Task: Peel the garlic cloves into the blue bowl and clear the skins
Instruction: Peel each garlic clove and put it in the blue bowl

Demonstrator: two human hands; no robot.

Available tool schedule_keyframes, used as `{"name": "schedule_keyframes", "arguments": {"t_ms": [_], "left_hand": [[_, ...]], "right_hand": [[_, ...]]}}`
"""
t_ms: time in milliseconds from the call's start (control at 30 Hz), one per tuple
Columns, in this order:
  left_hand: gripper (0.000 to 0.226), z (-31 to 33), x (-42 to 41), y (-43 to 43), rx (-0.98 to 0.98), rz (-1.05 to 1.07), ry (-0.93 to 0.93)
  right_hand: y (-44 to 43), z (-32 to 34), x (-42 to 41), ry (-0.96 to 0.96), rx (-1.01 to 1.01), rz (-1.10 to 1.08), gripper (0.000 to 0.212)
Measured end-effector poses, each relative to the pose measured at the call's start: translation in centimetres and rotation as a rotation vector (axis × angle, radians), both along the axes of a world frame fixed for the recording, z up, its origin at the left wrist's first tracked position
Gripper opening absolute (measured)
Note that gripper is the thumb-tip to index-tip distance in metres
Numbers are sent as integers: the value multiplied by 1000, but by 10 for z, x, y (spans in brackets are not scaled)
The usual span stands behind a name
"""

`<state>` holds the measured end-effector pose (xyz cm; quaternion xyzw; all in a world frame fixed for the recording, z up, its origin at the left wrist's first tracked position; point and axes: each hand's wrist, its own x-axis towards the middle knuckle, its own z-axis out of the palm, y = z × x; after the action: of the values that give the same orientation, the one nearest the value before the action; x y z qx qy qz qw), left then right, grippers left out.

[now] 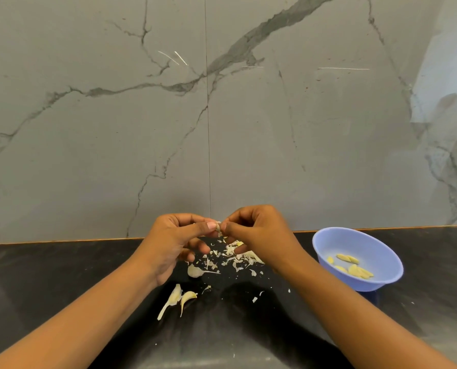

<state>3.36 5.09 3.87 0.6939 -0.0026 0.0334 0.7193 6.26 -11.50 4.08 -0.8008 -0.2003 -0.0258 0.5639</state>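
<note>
Left hand (168, 243) and right hand (256, 230) pinch one clove (218, 227), mid-peel

Both hands meet above the table (62, 275), thumbs and curled fingers nipping the same clove between them. Skins (235, 258) litter the table just below. Unpeeled cloves (188, 295) lie nearer the person. Off to the right, the bowl (325, 235) holds several peeled cloves (355, 267). Peeling looks to be about half done. Next, the skin needs stripping off and the bare clove carrying over to the bowl, with clearing skins left for last

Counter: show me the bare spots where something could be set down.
Bare: the counter left of the left hand up to the wall, and the strip right of the blue bowl. Crowded: skins below the right hand, unpeeled cloves beside the left forearm.
</note>
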Motion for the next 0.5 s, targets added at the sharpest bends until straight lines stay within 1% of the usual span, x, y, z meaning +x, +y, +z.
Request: {"name": "schedule_keyframes", "arguments": {"t_ms": [133,267,500], "left_hand": [[5,-1,0,-3,68,43,-50],[5,-2,0,-3,135,76,-93],[6,-2,-3,-5,152,78,-131]], "right_hand": [[1,-2,1,-124,-98,-60,12],[3,-1,0,-211,-175,-72,14],[6,-3,-1,-287,-207,-106,15]]}}
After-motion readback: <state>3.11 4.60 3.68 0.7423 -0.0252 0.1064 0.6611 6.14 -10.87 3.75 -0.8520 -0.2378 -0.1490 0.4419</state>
